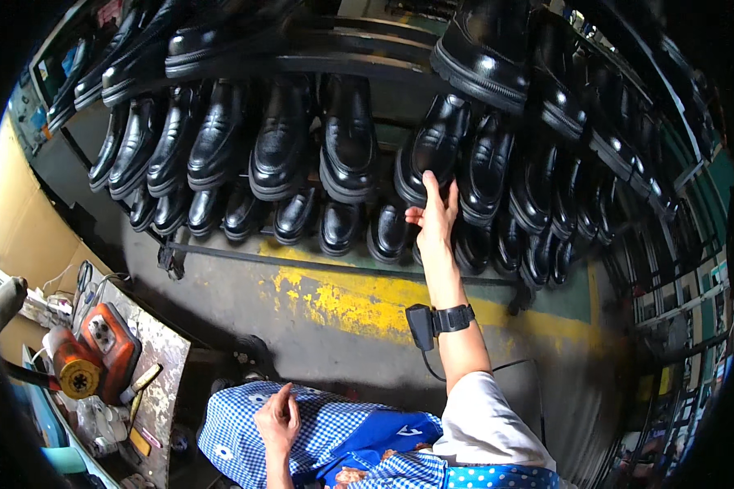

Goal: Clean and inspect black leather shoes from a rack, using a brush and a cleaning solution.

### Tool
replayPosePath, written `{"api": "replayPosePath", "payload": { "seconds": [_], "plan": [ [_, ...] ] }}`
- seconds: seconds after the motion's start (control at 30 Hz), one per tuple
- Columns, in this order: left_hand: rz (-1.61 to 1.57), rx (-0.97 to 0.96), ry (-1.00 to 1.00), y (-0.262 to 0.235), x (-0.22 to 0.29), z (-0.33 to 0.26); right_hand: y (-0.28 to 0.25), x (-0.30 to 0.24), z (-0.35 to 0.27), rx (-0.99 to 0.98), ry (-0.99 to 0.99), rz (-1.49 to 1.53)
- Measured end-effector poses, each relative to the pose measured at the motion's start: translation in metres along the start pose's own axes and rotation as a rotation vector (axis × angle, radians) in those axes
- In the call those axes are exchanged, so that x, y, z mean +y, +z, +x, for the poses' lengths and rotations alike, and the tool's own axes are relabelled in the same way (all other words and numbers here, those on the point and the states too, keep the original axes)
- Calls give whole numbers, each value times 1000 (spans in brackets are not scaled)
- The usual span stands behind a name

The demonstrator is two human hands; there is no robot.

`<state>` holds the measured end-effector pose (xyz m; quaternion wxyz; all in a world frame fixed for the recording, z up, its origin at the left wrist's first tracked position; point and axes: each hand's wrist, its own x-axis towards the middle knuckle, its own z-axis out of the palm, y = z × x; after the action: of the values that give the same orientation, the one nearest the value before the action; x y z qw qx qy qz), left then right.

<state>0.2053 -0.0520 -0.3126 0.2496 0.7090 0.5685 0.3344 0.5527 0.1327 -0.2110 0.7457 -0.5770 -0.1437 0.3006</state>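
Note:
My right hand (435,213) reaches forward to the rack, its fingers spread at the toe of a glossy black loafer (439,145) with a thick ridged sole. Two fingers point up along the toe while others curl to the left; the shoe still sits in its row. Close beside it on the right is another black loafer (487,167). My left hand (278,417) rests above my lap, its fingers loosely curled together, with nothing visible in them. Under it lies a blue-and-white checked apron (322,420).
A metal rack (359,65) holds several tiers of black shoes across the front. On the left stands a worn workbench (159,342) with an orange-red tool (110,346) and a brush (141,383). Yellow paint (342,301) marks the floor. A cable hangs from my right wrist's black device (436,322).

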Motion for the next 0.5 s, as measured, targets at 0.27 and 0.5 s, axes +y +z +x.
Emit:
{"api": "replayPosePath", "payload": {
  "seconds": [0.27,0.5],
  "plan": [
    [16,-37,-52,5,2,3,-34,3,11,-314,-64,-68],
    [29,-90,-97,18,1,10,-79,52,-36,-312,-248,-124]
  ]
}}
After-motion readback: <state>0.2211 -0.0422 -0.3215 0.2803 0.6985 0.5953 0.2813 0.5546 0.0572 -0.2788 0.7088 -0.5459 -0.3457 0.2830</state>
